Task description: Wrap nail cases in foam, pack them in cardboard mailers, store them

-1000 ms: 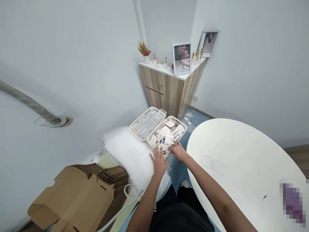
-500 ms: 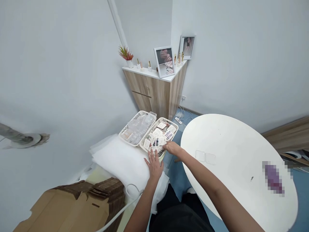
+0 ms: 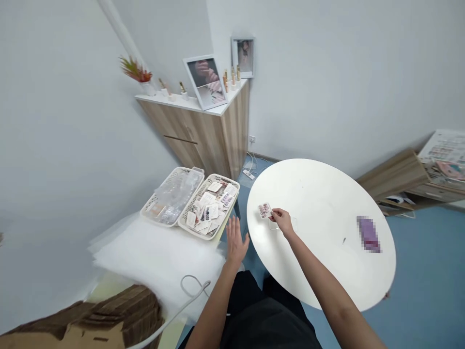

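1. Pinched between the thumb and fingers of the right hand [image 3: 283,221] is a small card [image 3: 264,210] bearing rows of small dark-pink pieces; it is held by one edge, above the near-left part of the white table [image 3: 319,194].
2. Just beneath that hand, a clear case [image 3: 294,224] lies on the tabletop, partly hidden by the fingers.
3. With fingers extended and nothing in its grasp, the left hand [image 3: 235,242] hangs between the table and the card basket [image 3: 196,233].
4. That basket is heaped with similar cards; touching it is a second basket [image 3: 156,221] of clear plastic pieces. Both stand near white sheeting [image 3: 152,257].
5. My judgement is that the step in hand is bringing one picked card to the case. A good next move calls for lowering it level beside the case, keeping the pinch to the edge, with the left hand free to steady the clear plastic.
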`<state>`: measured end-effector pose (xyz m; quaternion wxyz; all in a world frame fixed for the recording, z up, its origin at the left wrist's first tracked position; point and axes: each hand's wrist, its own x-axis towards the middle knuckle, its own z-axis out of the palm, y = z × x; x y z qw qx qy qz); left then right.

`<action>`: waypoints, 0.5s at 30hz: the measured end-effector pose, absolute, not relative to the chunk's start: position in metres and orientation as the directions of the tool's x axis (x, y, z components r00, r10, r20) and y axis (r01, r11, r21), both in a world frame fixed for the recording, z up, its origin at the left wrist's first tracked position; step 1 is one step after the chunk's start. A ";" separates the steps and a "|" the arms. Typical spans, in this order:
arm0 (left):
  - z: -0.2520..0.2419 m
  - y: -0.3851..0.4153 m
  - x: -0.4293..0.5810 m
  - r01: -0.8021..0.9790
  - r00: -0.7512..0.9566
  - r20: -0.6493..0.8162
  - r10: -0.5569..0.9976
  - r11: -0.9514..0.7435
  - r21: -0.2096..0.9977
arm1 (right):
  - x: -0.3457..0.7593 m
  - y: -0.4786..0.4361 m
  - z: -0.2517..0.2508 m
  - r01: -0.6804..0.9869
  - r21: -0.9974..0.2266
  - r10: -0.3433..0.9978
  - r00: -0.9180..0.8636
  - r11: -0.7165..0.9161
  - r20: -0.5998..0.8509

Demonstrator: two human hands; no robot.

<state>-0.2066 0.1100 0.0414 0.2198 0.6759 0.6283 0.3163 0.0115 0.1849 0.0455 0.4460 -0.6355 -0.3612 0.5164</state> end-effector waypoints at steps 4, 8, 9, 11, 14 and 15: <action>0.017 0.125 -0.155 0.591 0.201 0.017 0.980 -0.135 0.795 | 0.050 0.161 0.022 -0.037 -0.882 0.812 0.376 -0.469 -0.447; -0.009 0.133 -0.124 0.592 0.316 -0.099 0.943 -0.115 0.798 | 0.063 0.148 0.002 -0.018 -0.841 0.753 0.436 -0.540 -0.493; -0.014 0.134 -0.119 0.603 0.338 -0.123 0.933 -0.115 0.789 | 0.064 0.146 -0.001 0.017 -0.831 0.749 0.444 -0.557 -0.493; -0.020 0.134 -0.110 0.625 0.385 -0.154 0.910 -0.135 0.769 | 0.065 0.145 -0.006 0.129 -0.802 0.756 0.447 -0.583 -0.478; -0.023 0.134 -0.101 0.675 0.458 -0.184 0.870 -0.205 0.709 | 0.061 0.146 -0.006 0.395 -0.718 0.811 0.394 -0.573 -0.431; -0.023 0.134 -0.099 0.704 0.472 -0.200 0.858 -0.231 0.672 | 0.059 0.147 -0.004 0.497 -0.667 0.832 0.368 -0.554 -0.416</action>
